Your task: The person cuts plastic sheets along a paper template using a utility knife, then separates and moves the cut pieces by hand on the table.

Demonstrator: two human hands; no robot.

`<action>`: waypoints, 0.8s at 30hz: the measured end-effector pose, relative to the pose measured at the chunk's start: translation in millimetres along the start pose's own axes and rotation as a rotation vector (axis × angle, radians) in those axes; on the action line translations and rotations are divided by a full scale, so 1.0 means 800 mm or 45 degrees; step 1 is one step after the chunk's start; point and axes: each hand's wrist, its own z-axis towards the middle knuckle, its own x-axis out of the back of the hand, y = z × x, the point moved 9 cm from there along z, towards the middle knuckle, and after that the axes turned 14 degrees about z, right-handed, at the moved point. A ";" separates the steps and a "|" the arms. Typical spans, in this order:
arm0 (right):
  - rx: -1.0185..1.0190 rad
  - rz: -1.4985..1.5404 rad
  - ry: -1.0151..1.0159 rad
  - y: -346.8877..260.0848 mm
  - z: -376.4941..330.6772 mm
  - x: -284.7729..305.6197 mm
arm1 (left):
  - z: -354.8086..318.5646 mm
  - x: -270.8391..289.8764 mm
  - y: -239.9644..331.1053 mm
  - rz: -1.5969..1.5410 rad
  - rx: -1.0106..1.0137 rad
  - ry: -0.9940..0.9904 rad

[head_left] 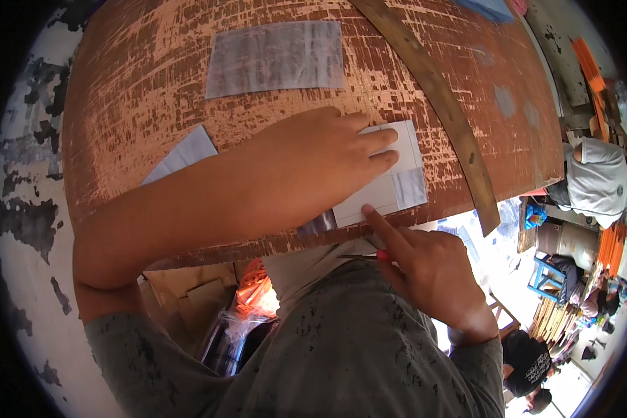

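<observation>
My left hand (341, 153) lies across a white card (370, 200) marked with thin ruled lines, its fingers spread and pressing it down on the scratched brown tabletop (153, 56). Beside the card's right part shows a piece of grey streaked sheet (410, 186); how far it runs under the card is hidden. My right hand (435, 272) is at the table's near edge, its index fingertip touching the card's lower edge. Its other fingers are closed on a thin pointed tool (359, 258) with a red part; the tool points left, below the edge.
A grey rectangular sheet (275, 59) lies farther back, with another grey piece (188, 153) beyond my left forearm. A long curved brown strip (439, 90) crosses the table's right side. At far right, people (595, 181) sit near a blue stool (547, 277). Orange plastic (256, 289) lies under the table.
</observation>
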 end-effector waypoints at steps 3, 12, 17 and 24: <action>0.023 0.016 -0.020 0.001 0.003 0.000 | -0.005 0.003 -0.001 -0.111 0.067 -0.028; 0.031 0.009 -0.133 0.004 0.006 0.002 | -0.037 -0.007 -0.017 -0.297 0.167 -0.142; 0.056 0.003 -0.147 0.001 0.008 0.004 | -0.052 -0.004 -0.025 -0.278 0.127 0.019; 0.063 -0.032 -0.242 -0.005 0.010 0.004 | -0.060 -0.006 -0.024 -0.225 0.122 0.048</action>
